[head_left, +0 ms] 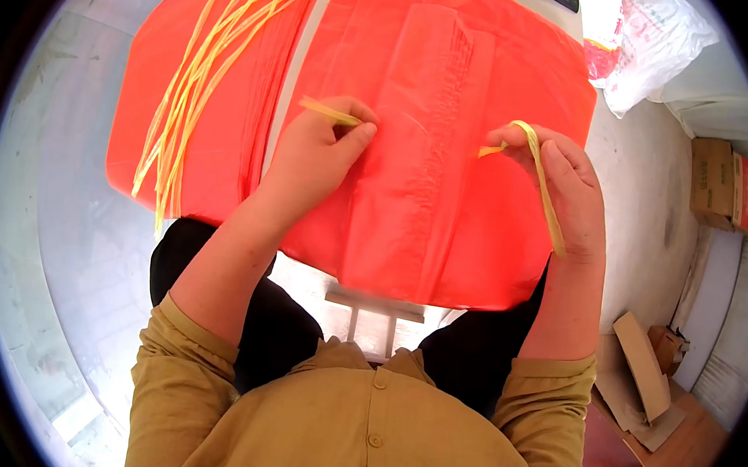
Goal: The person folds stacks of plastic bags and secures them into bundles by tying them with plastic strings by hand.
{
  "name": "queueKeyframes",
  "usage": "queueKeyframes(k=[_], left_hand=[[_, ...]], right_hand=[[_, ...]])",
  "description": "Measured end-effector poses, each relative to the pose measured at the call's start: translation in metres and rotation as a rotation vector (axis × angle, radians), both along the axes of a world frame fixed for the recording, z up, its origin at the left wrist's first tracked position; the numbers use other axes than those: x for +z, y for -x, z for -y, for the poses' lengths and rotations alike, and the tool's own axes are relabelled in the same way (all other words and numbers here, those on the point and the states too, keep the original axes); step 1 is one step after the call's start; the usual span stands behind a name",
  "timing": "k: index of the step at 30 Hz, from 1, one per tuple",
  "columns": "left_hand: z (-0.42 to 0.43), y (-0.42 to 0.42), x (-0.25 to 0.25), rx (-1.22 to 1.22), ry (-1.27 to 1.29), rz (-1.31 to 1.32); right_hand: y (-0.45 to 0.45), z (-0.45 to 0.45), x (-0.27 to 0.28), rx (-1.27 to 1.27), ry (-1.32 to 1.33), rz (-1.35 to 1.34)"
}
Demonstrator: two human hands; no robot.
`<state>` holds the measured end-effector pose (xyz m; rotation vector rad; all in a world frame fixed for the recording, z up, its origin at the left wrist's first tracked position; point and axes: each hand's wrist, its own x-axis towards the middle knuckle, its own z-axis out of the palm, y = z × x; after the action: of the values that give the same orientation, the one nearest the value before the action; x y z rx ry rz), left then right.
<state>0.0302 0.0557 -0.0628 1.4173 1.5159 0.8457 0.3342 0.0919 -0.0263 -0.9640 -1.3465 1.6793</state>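
In front of me lies a folded bundle of red plastic sheets [408,151], with a crinkled seam along its right part. My left hand [315,154], at the bundle's left side, pinches a yellow plastic strip [321,110] between thumb and fingers. On the right, the fingers of my right hand [573,180] are closed on a yellow strip too, its tail [544,187] looping over them toward the wrist. Whether both ends belong to one strip passing beneath the bundle is hidden. Several loose yellow strips [191,97] lie across another red stack [148,103] at the left.
A pale gap [303,56] separates the two red stacks. White plastic bags [659,45] are at the upper right. Cardboard boxes [713,179] stand at the far right, with a loose cardboard piece [642,366] lower down. Black-clad knees [280,330] are under the front edge.
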Motion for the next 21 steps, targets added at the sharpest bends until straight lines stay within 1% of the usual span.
queueKeyframes(k=[2, 3, 6, 8, 12, 15, 18, 21], left_hand=[[0.002, -0.003, 0.004, -0.025, -0.035, -0.087], [0.003, -0.004, 0.004, -0.037, -0.053, -0.13], [0.005, -0.003, -0.003, -0.093, -0.278, -0.335], [0.006, -0.004, -0.002, -0.091, -0.255, -0.379], [0.003, -0.006, 0.003, -0.04, -0.131, -0.377], [-0.001, -0.006, -0.004, -0.037, -0.189, -0.338], [-0.007, -0.01, -0.001, -0.029, -0.15, -0.345], [-0.011, -0.009, 0.004, -0.076, -0.071, -0.357]], right_hand=[[0.006, 0.003, -0.004, -0.024, 0.059, -0.005], [0.008, 0.002, -0.006, -0.02, 0.047, -0.051], [0.015, -0.002, -0.012, -0.005, 0.021, -0.169], [0.017, -0.004, -0.013, 0.001, 0.015, -0.219], [0.017, -0.004, -0.013, 0.012, 0.017, -0.114], [0.019, -0.004, -0.016, 0.017, 0.004, -0.101], [0.021, -0.002, -0.016, 0.0, 0.006, -0.088], [0.022, 0.0, -0.017, -0.046, 0.006, -0.08]])
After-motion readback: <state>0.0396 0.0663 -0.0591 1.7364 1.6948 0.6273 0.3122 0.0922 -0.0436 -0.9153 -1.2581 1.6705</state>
